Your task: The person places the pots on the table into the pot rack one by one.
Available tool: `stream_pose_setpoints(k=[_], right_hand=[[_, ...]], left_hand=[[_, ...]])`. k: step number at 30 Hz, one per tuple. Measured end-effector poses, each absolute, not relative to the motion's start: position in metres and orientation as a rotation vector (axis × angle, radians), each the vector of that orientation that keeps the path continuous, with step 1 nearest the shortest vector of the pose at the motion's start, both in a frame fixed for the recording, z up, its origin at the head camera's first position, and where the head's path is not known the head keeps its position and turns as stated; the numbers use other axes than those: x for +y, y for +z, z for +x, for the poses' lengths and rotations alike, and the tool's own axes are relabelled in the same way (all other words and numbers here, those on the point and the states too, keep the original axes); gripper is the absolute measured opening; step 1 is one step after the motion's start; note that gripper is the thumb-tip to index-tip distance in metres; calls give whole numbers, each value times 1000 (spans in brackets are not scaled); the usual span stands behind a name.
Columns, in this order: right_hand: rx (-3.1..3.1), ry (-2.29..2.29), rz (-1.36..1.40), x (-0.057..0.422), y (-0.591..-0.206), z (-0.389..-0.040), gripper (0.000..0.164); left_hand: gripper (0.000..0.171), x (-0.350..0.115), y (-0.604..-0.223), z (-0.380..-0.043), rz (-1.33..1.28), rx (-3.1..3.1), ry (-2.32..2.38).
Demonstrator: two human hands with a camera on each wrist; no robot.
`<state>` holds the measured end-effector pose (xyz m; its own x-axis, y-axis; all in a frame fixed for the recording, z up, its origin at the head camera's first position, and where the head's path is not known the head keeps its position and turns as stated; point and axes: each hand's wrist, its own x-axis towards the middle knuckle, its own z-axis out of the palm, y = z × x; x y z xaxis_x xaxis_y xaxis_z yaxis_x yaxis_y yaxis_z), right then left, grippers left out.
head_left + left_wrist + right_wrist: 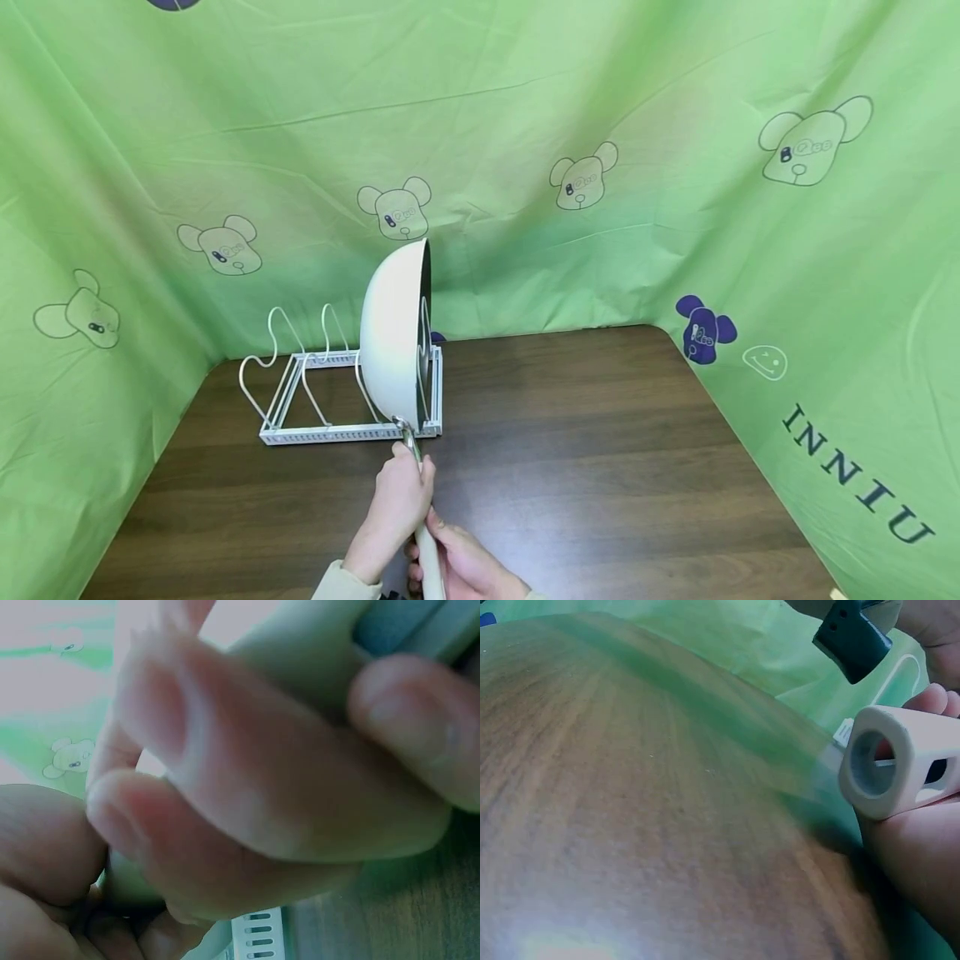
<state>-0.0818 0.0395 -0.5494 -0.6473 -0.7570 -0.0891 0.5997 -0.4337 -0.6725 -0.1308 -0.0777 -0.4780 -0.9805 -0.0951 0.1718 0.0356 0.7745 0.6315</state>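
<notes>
A white frying pan (392, 333) with a dark inside stands on its edge at the right end of a white wire pan rack (330, 434). Its cream handle (428, 554) points toward me, joined to the pan by a shiny metal neck. My left hand (401, 492) grips the handle just below that neck. Lower down, my right hand (468, 560) holds the handle, thumb along its side. Curled fingers (300, 780) fill much of the left wrist view around the handle. The handle's hollow end (877, 761) shows in the right wrist view.
The rack's wire dividers (307, 392) rise to the left of the pan. Beneath is a dark wood table (600, 450), reaching out to the right. Green cloth (495, 108) with bear-face prints hangs behind and at both sides. A dark wrist device (853, 645) sits by the left sleeve.
</notes>
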Motion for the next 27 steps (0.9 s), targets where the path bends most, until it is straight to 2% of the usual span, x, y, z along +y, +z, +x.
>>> stream_pose_setpoints(k=[16, 27], right_hand=[[1112, -2268, -203, 37, -544, -84, 26], [1183, -2258, -114, 41, -542, -83, 26]], left_hand=[[25, -76, -485, -133, 77, -2773, -1017], [30, -75, -486, -132, 52, -2776, -1060]])
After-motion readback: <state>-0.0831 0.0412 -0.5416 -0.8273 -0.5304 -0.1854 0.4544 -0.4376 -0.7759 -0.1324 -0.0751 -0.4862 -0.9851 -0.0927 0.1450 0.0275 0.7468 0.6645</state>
